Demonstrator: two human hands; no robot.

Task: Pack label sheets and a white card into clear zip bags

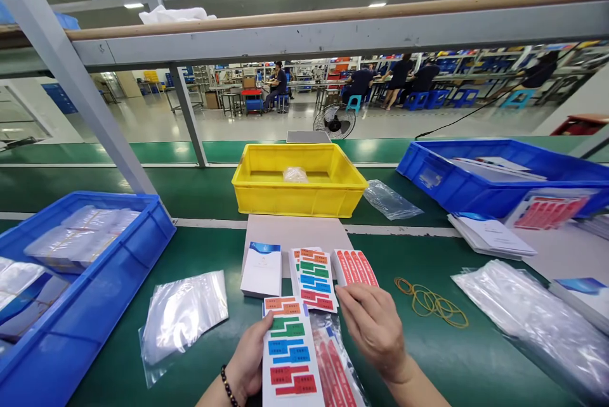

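Observation:
My left hand (250, 356) is closed on a white sheet of stickers (291, 353) in orange, green, blue and red, the thumb lying on its left edge. My right hand (373, 324) pinches at the lower edge of the red sticker sheets (356, 267); the fingertips are partly hidden. Between them lies a stack of multicoloured sticker sheets (314, 277). A stack of white booklets (261, 269) with a blue top edge sits to the left. Partly beneath the held sheet, a clear bag (335, 366) shows red-striped sheets inside.
Ahead stands a yellow bin (299, 198) with a clear plastic bundle. A blue bin (143, 236) is at left, another (428, 172) at right. Clear bags (185, 312) lie left; rubber bands (435, 302) and more plastic bags (523, 312) lie right. A shelf beam (304, 36) crosses above.

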